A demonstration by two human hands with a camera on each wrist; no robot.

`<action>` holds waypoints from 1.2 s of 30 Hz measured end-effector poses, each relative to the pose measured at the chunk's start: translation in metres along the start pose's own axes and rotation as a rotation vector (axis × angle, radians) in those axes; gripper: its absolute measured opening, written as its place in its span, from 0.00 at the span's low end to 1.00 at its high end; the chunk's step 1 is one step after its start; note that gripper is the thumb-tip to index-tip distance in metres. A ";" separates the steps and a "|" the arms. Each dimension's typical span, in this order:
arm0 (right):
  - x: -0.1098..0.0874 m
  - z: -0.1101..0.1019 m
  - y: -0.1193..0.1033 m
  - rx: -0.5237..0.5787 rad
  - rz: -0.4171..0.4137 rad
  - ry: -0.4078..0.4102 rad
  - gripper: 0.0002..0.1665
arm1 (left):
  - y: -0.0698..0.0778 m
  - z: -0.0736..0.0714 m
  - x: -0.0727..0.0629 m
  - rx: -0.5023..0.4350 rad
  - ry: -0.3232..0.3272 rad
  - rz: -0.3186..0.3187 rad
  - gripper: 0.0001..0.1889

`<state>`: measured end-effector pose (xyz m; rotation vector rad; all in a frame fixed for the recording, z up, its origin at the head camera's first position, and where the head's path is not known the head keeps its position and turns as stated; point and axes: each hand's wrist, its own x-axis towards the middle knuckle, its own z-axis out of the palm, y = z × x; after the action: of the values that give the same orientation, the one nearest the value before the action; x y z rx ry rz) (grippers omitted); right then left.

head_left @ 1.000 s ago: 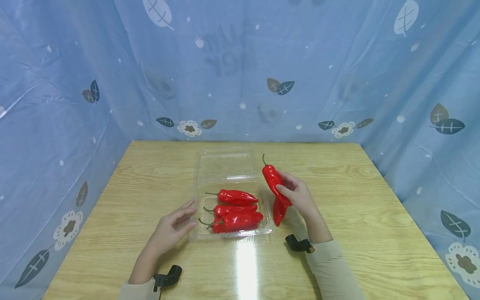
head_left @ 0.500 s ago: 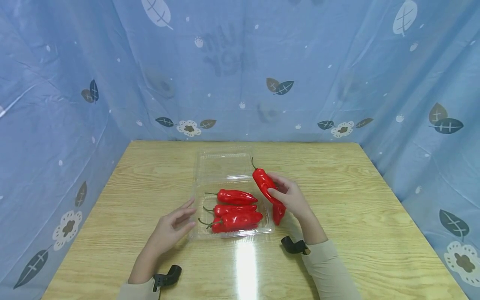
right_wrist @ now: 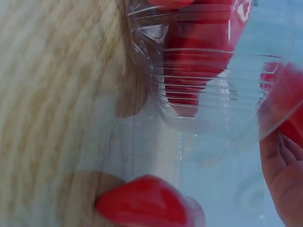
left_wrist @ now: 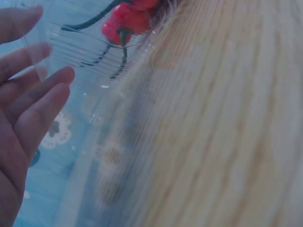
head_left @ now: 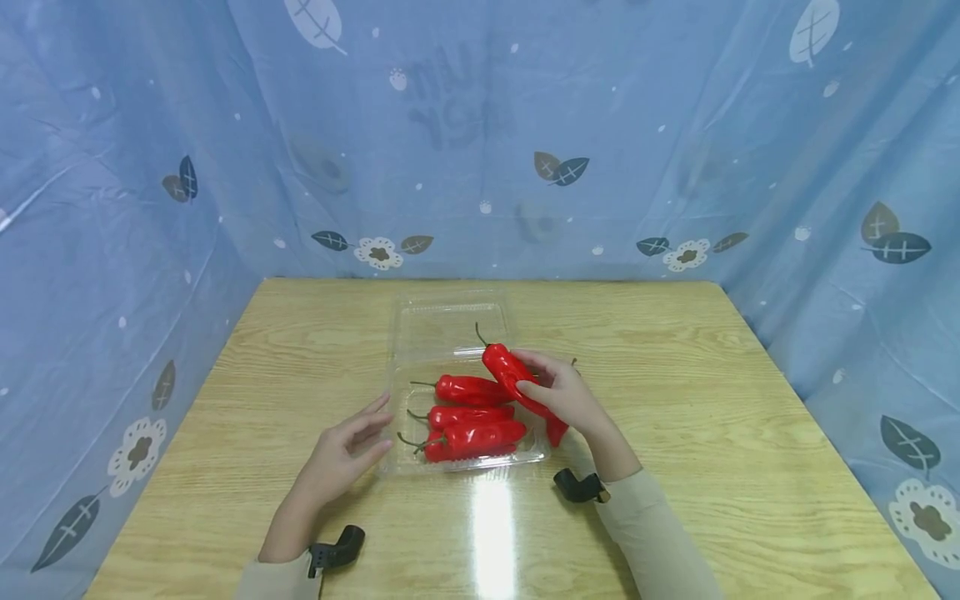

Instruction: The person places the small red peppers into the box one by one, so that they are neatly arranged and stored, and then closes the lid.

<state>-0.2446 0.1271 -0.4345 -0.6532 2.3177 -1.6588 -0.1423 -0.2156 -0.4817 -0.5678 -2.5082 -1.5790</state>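
My right hand (head_left: 561, 396) grips a red pepper (head_left: 504, 367) by its lower half. The pepper tilts, green stem up and to the left, over the right side of a clear plastic clamshell box (head_left: 498, 460). Several red peppers (head_left: 480, 437) lie crosswise in its base, stems to the left. Another red pepper (head_left: 557, 431) rests on the table just right of the box, partly hidden by my right hand. At the box's left edge, my left hand (head_left: 341, 450) holds nothing, fingers loosely bent; in the left wrist view its fingertips (left_wrist: 61, 78) are close to the clear wall.
The box's transparent lid (head_left: 450, 327) lies folded back behind the base. A wooden table (head_left: 705, 400) carries everything. Blue patterned curtains (head_left: 480, 150) hang at the back and both sides. A black wrist camera (head_left: 337, 547) sits on each cuff.
My right hand has carried its pepper leftward and slightly toward the box, from beside it to over its right side. My left hand has stayed where it was.
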 end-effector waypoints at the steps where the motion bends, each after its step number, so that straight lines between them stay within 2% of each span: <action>1: 0.002 0.001 0.000 -0.012 -0.003 -0.014 0.29 | 0.000 0.000 0.000 -0.004 0.001 -0.003 0.19; 8: 0.013 0.005 0.000 -0.088 -0.058 -0.142 0.29 | 0.000 -0.002 0.002 -0.004 0.009 -0.003 0.19; 18: 0.024 0.011 -0.003 -0.155 -0.088 -0.255 0.30 | -0.002 -0.002 0.000 -0.001 0.006 -0.006 0.18; 25: 0.037 0.020 -0.007 -0.196 -0.117 -0.387 0.30 | -0.003 -0.001 -0.001 0.004 0.005 -0.009 0.19; 31: 0.042 0.026 -0.009 -0.288 -0.158 -0.465 0.29 | -0.003 0.001 -0.001 -0.007 0.004 -0.022 0.19; 36: 0.041 0.028 -0.011 -0.341 -0.137 -0.503 0.29 | -0.002 0.002 -0.001 -0.006 0.004 -0.031 0.20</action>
<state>-0.2664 0.0813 -0.4301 -1.1656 2.2167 -0.9854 -0.1424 -0.2151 -0.4844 -0.5285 -2.5222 -1.5965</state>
